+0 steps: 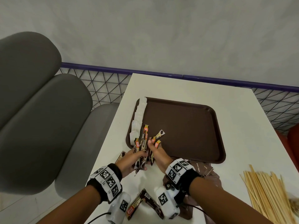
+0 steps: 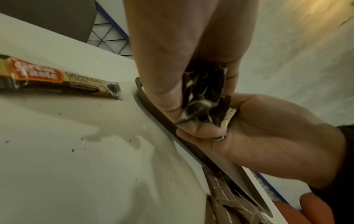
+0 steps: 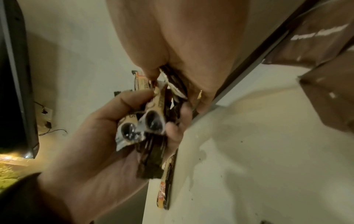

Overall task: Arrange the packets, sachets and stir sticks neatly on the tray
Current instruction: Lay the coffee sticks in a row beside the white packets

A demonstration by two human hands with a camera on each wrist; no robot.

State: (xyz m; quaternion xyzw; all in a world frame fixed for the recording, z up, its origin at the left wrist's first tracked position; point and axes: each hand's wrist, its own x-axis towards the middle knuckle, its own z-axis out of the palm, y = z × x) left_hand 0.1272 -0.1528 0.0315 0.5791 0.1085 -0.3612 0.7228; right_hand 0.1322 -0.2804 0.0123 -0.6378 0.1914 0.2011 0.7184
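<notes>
Both hands hold one fanned bundle of coffee stick sachets [image 1: 143, 143] over the near left corner of the brown tray [image 1: 194, 123]. My left hand [image 1: 139, 155] grips the bundle's lower ends [image 2: 203, 100], and my right hand [image 1: 153, 146] pinches several of the sticks [image 3: 151, 121] from the right. A row of white sachets [image 1: 139, 117] lines the tray's left rim. Two more coffee sachets [image 1: 142, 201] lie on the table between my wrists, and another [image 1: 121, 156] lies left of my left hand. Brown sugar packets [image 1: 203, 168] are piled by the tray's front edge. Wooden stir sticks [image 1: 268, 191] lie at the right.
The white table [image 1: 161, 88] ends close to my left, where grey padded seats [image 1: 40, 118] stand. A wire mesh barrier with a purple rail [image 1: 103, 70] runs behind the table. Most of the tray's floor is bare.
</notes>
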